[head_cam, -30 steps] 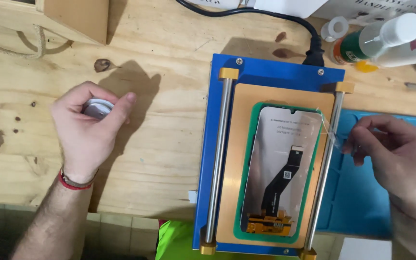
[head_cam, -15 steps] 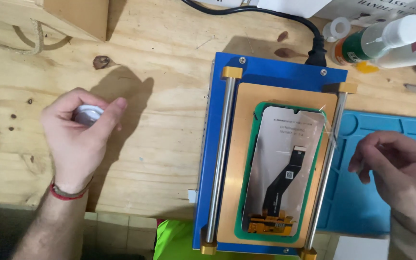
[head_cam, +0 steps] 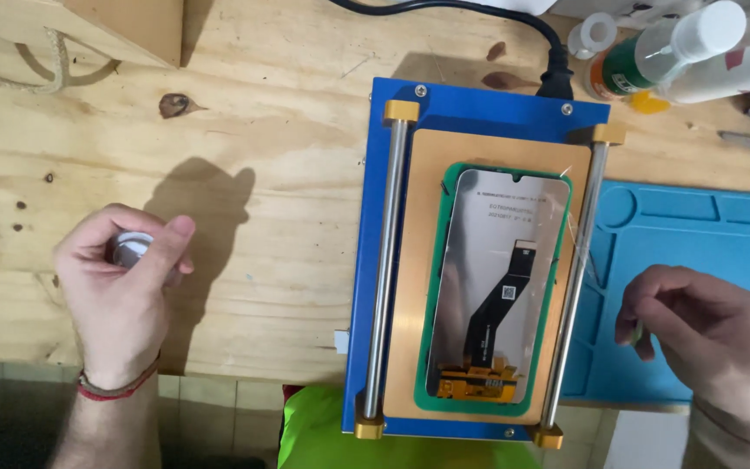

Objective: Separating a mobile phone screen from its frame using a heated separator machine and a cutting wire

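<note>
The left hand (head_cam: pixel 119 300) pinches a small spool (head_cam: pixel 132 249) over the bench (head_cam: pixel 262 217). The right hand (head_cam: pixel 700 334) is curled shut above the blue mat (head_cam: pixel 696 226), seemingly on a thin wire (head_cam: pixel 576 230) I can barely see. The screen (head_cam: pixel 496 287) lies on the heater (head_cam: pixel 479 113). A hard tug could crack it or snap the wire.

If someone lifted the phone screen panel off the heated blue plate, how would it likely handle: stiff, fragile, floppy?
The screen panel looks thin and flat, so probably light and fragile, prone to cracking if bent. Its black ribbon cable lies in a curve, so it is likely floppy. The glossy back reflects light and may be slippery.
</note>
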